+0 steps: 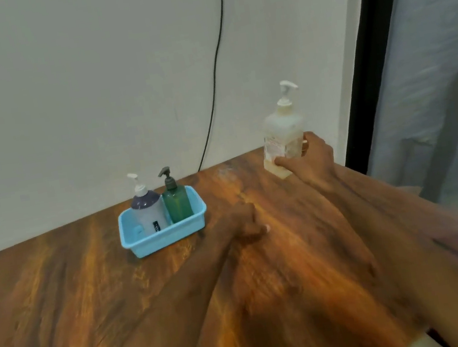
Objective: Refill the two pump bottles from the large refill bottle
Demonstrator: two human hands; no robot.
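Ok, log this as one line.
right hand: grips refill bottle | left hand: empty, on table | white pump bottle, green pump bottle: in tray

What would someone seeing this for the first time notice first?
The light blue tray on the wooden table stands out, holding a purple-topped pump bottle and a green pump bottle side by side. Further right, near the wall, the right hand grips the large refill bottle. The left hand rests on the table beside the tray, holding nothing.
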